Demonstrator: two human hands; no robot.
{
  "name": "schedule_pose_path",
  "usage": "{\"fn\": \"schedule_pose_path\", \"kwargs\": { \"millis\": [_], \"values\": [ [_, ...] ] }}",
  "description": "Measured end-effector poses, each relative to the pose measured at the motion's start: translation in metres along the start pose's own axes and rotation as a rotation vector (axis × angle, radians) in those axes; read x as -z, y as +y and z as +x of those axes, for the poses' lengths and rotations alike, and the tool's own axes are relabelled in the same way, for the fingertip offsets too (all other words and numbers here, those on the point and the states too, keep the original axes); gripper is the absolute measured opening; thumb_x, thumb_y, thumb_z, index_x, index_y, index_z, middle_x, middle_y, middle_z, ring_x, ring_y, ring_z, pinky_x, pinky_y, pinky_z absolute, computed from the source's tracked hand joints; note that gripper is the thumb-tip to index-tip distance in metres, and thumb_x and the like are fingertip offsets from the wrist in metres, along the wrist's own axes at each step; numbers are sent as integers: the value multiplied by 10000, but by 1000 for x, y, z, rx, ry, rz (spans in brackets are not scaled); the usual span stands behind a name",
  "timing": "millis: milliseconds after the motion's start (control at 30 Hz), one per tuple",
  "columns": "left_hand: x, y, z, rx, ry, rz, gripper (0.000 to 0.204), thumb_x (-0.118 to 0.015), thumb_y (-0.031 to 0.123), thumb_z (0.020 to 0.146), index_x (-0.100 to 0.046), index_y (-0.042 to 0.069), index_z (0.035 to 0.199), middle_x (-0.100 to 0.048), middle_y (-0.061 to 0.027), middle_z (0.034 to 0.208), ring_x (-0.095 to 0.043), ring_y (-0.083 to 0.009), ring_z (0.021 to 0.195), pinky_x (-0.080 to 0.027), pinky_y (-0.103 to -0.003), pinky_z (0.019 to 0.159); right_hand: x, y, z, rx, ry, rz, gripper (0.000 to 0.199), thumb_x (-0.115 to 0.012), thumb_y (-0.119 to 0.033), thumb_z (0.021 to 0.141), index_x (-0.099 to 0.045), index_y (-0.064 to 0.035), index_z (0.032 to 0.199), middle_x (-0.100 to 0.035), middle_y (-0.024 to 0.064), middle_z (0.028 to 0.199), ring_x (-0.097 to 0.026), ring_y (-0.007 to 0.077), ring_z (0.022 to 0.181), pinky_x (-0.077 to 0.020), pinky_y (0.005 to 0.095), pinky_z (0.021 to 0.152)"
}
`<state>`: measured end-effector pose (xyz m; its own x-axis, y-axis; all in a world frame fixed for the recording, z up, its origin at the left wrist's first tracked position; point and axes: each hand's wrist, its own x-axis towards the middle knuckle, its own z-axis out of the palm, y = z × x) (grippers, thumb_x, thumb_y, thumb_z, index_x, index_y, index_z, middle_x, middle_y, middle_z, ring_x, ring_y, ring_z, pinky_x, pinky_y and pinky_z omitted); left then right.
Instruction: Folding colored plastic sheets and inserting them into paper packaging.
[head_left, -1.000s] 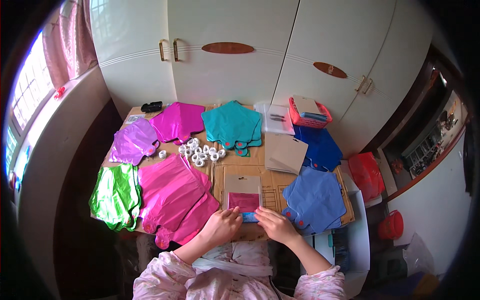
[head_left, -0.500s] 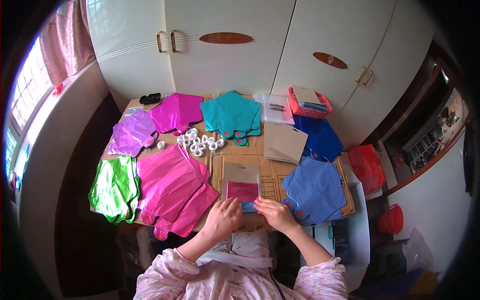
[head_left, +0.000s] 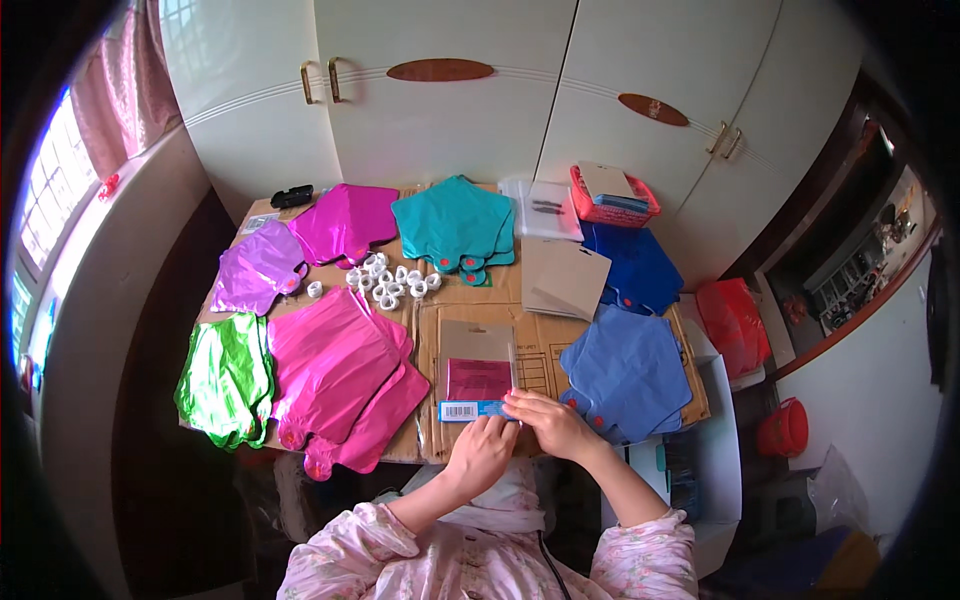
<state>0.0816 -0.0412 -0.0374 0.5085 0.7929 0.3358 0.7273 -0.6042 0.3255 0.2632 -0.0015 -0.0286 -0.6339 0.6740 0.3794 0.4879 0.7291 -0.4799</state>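
Flat on the cardboard-covered table in front of me lies a clear plastic bag (head_left: 514, 352). It contains a grey-beige card (head_left: 476, 338), a folded magenta foil piece (head_left: 478, 380) and, along its near edge, a blue-and-white barcode strip (head_left: 460, 411). My right hand (head_left: 552, 424) is closed at the bag's near right corner, thumb and fingertips on it. My left hand (head_left: 482, 452) is curled just below the same edge, its fingertips meeting those of my right hand. Whatever the left fingers pinch is hidden.
Foil balloon stacks surround the bag: pink (head_left: 345, 375), green (head_left: 228, 375), purple (head_left: 258, 268), magenta (head_left: 345, 220), teal (head_left: 455, 220), light blue (head_left: 630, 375) and dark blue (head_left: 640, 270). White ribbon rolls (head_left: 388, 285), loose cards (head_left: 562, 275) and a red basket (head_left: 605, 211) lie farther back.
My left hand has slid right and nearer to me, off the bag's lower left part, uncovering the barcode strip. My right hand stays at the right corner.
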Motion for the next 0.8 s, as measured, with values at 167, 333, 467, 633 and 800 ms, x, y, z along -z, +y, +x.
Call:
{"fn": "schedule_pose_path", "kwargs": {
  "millis": [167, 333, 467, 633, 800],
  "values": [
    [-3, 1, 8, 30, 19, 23, 140, -571, 116, 791, -526, 22, 883, -525, -111, 807, -540, -268, 785, -458, -373, 675, 0, 1, -1, -3, -11, 4, 412, -478, 44, 784, -573, -1, 1183, -584, 156, 1216, -519, 300, 1190, -415, 383, 1016],
    [-2, -1, 4, 25, 57, -87, 92, -545, 94, 799, -512, 26, 851, -514, -113, 808, -519, -275, 781, -441, -377, 686, 6, -9, 0, -39, -45, 13, 458, -523, 34, 747, -533, -17, 1202, -556, 158, 1245, -508, 310, 1197, -413, 393, 1019],
    [24, 0, -15, 23, 57, -223, 130, -579, 66, 774, -485, 40, 860, -522, -110, 839, -512, -301, 867, -400, -400, 784, 8, -22, -4, 4, -102, -49, 466, -575, 1, 718, -534, -16, 1183, -550, 158, 1251, -488, 305, 1219, -406, 399, 1027],
    [50, -23, -81, 323, 106, -902, 156, -498, -47, 857, -404, 10, 969, -542, -114, 771, -567, -271, 669, -465, -355, 620, 1, -34, -17, 6, -126, -52, 523, -711, -129, 704, -527, -24, 1182, -520, 137, 1292, -461, 285, 1252, -389, 396, 1045],
    [84, -54, -110, 377, 300, -579, 167, -571, 32, 880, -443, 13, 986, -554, -113, 770, -543, -240, 589, -449, -308, 528, -8, -32, -24, 47, -109, -169, 555, -760, -196, 697, -536, -42, 1180, -513, 110, 1301, -466, 268, 1249, -397, 386, 1040]
  ]
}}
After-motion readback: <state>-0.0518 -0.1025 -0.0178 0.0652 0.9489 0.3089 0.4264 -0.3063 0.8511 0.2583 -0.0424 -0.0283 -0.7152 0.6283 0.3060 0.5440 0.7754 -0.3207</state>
